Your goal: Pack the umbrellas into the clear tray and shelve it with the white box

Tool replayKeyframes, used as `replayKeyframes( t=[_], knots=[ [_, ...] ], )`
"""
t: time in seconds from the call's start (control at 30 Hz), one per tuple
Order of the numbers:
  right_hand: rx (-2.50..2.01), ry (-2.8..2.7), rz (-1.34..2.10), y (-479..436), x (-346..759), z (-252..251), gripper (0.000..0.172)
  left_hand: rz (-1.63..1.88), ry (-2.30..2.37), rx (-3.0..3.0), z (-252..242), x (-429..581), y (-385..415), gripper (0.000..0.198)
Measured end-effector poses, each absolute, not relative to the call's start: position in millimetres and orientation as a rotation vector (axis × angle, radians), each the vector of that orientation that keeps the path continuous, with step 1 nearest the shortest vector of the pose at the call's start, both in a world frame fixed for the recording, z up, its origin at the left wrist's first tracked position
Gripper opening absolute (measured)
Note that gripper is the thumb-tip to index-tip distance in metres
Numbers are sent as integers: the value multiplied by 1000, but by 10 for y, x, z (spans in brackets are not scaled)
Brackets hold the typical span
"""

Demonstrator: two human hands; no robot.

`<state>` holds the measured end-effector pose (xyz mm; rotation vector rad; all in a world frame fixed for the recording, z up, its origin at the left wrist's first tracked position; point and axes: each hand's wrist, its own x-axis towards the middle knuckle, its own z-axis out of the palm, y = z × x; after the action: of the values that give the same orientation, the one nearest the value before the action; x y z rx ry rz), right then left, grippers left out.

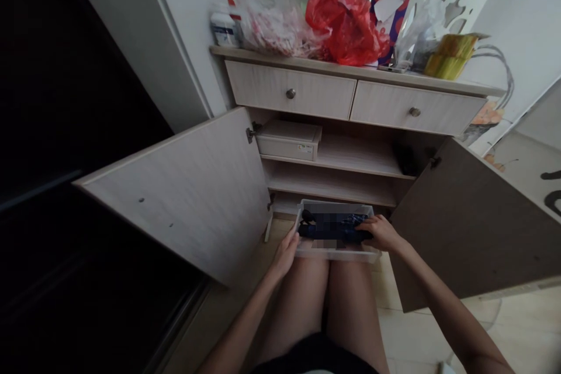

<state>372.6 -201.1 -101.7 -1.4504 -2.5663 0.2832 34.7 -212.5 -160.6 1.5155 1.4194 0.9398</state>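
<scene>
A clear plastic bin (337, 256) rests on my thighs, in front of the cabinet. My left hand (287, 250) grips its left wall, with the thumb near the rim. Over the bin's right side reaches my right hand (380, 232), its fingers closed on the right end of a dark blue bundle (350, 235) that looks like a folded umbrella. A small round black object (308, 217) lies at the bin's left end. The middle of the bin's contents is blurred out, so I cannot make out what is there.
The cabinet's left door (188, 193) and right door (468, 228) stand wide open on either side. A white lidded box (287, 141) sits on the upper shelf. Red (344, 20) and clear plastic bags (272, 17) crowd the top beside a white bottle (224, 28).
</scene>
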Motion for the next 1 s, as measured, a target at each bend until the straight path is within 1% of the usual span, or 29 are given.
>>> replayKeyframes(
  t=[0.13, 0.23, 0.3, 0.37, 0.47, 0.57, 0.7, 0.8, 0.87, 1.0],
  knots=[
    [-1551, -2277, 162, -1612, 3995, -811, 39, 952, 1452, 1503, -1663, 353, -2120, 70],
    [-1909, -1829, -69, -1151, 4361, -617, 44, 963, 1452, 1515, -1711, 346, -2110, 70],
    [-2155, -1559, -163, -846, 4598, -534, 50, 959, 1456, 1516, -1735, 338, -2096, 73],
    [-2307, -1386, -166, -581, 4788, -503, 54, 947, 1457, 1507, -1748, 326, -2083, 76],
    [-2388, -1255, -80, -289, 4977, -535, 55, 929, 1442, 1497, -1746, 308, -2078, 84],
    [-2400, -1207, 16, -131, 5069, -633, 56, 901, 1432, 1484, -1719, 297, -2088, 89],
    [-2324, -1231, -4, -113, 5072, -788, 60, 878, 1447, 1481, -1678, 293, -2084, 81],
    [-2213, -1205, -62, -189, 5035, -861, 53, 880, 1449, 1489, -1669, 289, -2072, 81],
    [-2104, -1089, -84, -260, 5016, -879, 47, 872, 1454, 1499, -1675, 290, -2072, 81],
    [-1868, -802, 1, -450, 4976, -875, 43, 902, 1455, 1494, -1685, 309, -2094, 78]
  ],
)
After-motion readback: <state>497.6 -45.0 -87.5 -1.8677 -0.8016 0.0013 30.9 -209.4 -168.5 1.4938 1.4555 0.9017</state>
